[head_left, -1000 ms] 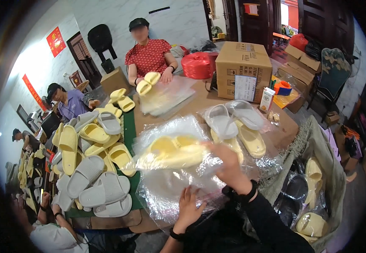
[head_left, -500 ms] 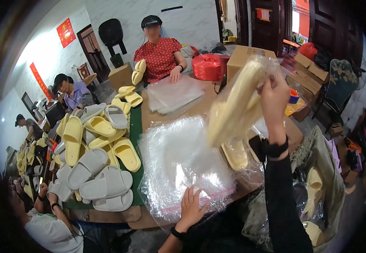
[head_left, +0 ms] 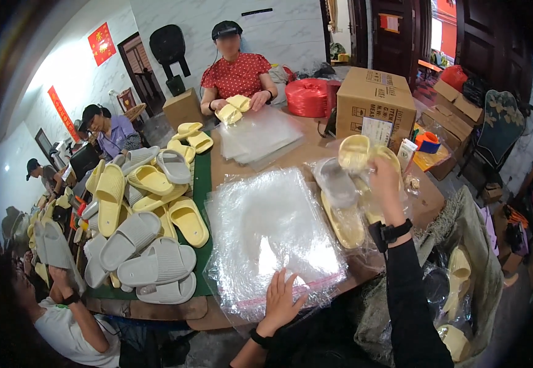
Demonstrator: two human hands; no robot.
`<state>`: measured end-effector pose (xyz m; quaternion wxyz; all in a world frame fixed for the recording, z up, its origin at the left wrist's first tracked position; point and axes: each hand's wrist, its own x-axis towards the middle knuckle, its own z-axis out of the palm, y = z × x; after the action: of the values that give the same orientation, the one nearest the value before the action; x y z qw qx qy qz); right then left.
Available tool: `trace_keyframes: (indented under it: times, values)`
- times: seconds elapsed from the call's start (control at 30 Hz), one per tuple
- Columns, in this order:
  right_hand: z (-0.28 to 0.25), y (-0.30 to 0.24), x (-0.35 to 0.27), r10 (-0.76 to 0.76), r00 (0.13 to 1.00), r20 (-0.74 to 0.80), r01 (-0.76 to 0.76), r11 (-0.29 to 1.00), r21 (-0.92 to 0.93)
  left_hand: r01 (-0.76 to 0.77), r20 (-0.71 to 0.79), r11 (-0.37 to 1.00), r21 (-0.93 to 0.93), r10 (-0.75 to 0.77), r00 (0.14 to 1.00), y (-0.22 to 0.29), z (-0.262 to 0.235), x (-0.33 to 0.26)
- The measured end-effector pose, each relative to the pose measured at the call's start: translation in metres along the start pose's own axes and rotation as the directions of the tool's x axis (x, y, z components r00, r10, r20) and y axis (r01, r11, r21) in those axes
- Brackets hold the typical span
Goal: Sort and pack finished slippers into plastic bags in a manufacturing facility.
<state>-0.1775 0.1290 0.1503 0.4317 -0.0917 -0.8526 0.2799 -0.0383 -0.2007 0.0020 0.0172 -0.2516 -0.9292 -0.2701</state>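
- The right hand [head_left: 384, 178] is staying raised over the table's right edge, fingers curled shut around a bagged pair of yellow slippers [head_left: 364, 153], the clear wrap hanging loose below the grip.
- The left hand [head_left: 281, 300] is lying flat and open on the stack of clear bags [head_left: 269, 236] at the table's near edge, pressing on it and gripping nothing.
- Just beside the stack, toward the right edge, a grey slipper [head_left: 337, 183] and a yellow slipper [head_left: 346, 224] are lying on the table [head_left: 315, 150], partly under plastic.
- At the left edge a heap of slippers [head_left: 143, 221], yellow and grey, is sitting on a green mat [head_left: 202, 178].
- At the far edge a person in a red top [head_left: 237, 76] is handling another yellow pair; a cardboard box [head_left: 377, 104] is standing at the far right corner.
- At the near left corner another person's hand [head_left: 57, 279] is gripping a grey slipper.
- A sack [head_left: 463, 270] holding packed pairs is hanging open below the right edge.
- Risks, as I judge them: the grip is sitting high on slick film, so the pair may be slipping out or sliding from the bag's open mouth.
- The bags look slippery; with only a flat palm on them, the top sheets may be sliding off the near edge.
- The dangling wrap could be catching the loose slippers underneath and dragging them.
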Motion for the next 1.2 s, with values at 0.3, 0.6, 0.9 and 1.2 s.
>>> trace_keyframes:
  times: [0.3,0.6,0.9,1.2]
  values:
    - [0.008,-0.001,-0.024,0.012,0.988,0.156,-0.011,1.0,-0.006,-0.002,0.003,1.0,0.023,0.002,1.0,0.0,0.002,-0.002]
    - [0.022,-0.002,-0.029,-0.037,0.989,0.143,-0.008,0.954,0.299,0.002,0.035,1.0,0.007,-0.002,0.999,-0.001,0.0,0.0]
    - [0.018,-0.003,-0.029,-0.027,0.974,0.225,-0.011,0.986,0.167,-0.002,0.004,0.999,0.033,0.002,1.0,0.003,-0.002,-0.001]
    - [0.002,-0.045,-0.073,-0.151,0.959,0.238,0.215,0.938,-0.272,0.024,-0.025,0.999,0.033,-0.023,0.999,0.004,0.0,-0.003]
